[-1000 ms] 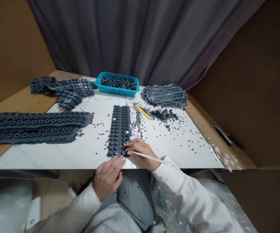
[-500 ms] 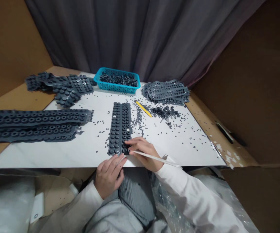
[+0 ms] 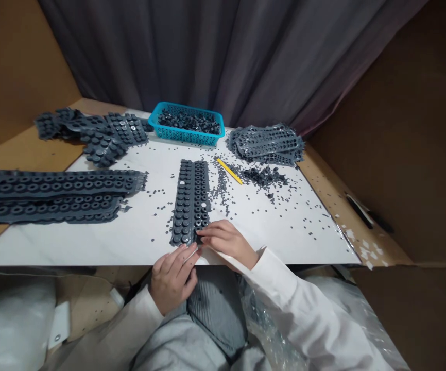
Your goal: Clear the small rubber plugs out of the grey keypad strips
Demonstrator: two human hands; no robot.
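Note:
A long dark grey rubber sheet of round button pads (image 3: 190, 201) lies lengthwise on the white board (image 3: 130, 242). My right hand (image 3: 226, 241) lies across the sheet's lower right end, with its fingertips on the pads. My left hand (image 3: 172, 278) sits at the board's front edge, its fingertips against the sheet's lower end. Whether my right hand holds a thin white strip cannot be told, because the fingers and sleeve hide that area. Small dark rubber discs (image 3: 220, 188) are scattered beside the sheet.
A blue plastic basket (image 3: 185, 123) of dark rubber pieces stands at the back. Stacked rubber sheets (image 3: 53, 195) lie left, with more at back left (image 3: 99, 136) and back right (image 3: 265, 144). A yellow pencil (image 3: 229, 171) lies on the board. Bubble wrap (image 3: 265, 319) lies by my lap.
The long white strip under my right hand no longer shows clearly. My right hand sits slightly lower on the sheet, and the view has tilted a little, moving the board upward.

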